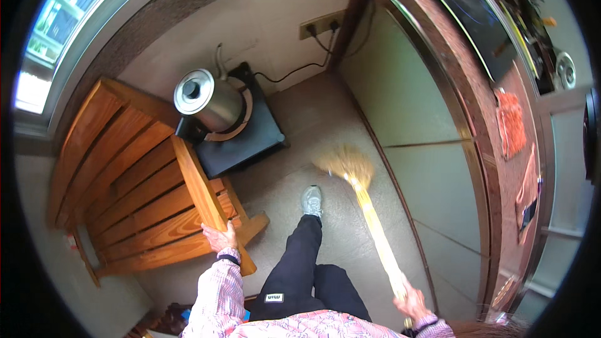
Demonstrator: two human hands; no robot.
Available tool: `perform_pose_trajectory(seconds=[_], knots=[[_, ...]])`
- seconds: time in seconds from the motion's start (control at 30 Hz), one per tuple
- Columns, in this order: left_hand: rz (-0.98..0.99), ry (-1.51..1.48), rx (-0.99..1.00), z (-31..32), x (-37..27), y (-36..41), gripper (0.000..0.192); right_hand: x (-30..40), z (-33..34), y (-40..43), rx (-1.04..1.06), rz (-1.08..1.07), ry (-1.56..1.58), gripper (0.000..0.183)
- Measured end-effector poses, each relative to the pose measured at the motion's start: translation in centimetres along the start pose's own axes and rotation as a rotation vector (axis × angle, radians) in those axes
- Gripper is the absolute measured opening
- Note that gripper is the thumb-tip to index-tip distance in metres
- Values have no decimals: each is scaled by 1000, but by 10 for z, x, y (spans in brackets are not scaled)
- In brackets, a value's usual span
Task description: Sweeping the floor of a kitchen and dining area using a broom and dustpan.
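Observation:
A broom with a pale handle point(375, 225) slants across the floor to the right of my leg. My right hand point(412, 301) is closed round the upper end of its handle, and its straw bristles point(346, 164) rest on or just over the grey floor beyond my shoe. On the left, my left hand point(220, 237) lies on the armrest point(199, 178) of a slatted wooden chair point(150, 206), its fingers over the wood. Whether that hand grips the armrest or only rests on it cannot be told.
A metal kettle point(218, 105) with a black handle stands on a dark low stand point(244, 138) beside the chair. A cord runs to a wall socket point(321, 24). Pale cabinet doors point(422, 178) line the right, under a counter with an orange cloth point(511, 124). Items lie at the bottom left.

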State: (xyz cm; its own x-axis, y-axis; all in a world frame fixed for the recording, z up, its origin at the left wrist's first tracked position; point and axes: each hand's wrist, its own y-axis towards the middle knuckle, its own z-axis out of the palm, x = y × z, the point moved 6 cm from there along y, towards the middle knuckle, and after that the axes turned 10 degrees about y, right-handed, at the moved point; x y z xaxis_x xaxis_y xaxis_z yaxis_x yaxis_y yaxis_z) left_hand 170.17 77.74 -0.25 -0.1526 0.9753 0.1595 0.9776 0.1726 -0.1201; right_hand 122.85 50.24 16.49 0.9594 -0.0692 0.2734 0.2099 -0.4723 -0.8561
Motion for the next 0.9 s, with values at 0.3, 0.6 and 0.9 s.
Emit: perform_pose_trajectory(seconds=[0.3,0.6,0.9], knots=[[18,-79,22,-8,-14,-2,90,115,-13,224,-140,-280,-251,88],[47,-382,8,4,19,-20,79,40,-79,156,178,-155,-647,85],[-192,-53,-45,11,30,-62,78,55,-82,198,112,-170,-298,79]])
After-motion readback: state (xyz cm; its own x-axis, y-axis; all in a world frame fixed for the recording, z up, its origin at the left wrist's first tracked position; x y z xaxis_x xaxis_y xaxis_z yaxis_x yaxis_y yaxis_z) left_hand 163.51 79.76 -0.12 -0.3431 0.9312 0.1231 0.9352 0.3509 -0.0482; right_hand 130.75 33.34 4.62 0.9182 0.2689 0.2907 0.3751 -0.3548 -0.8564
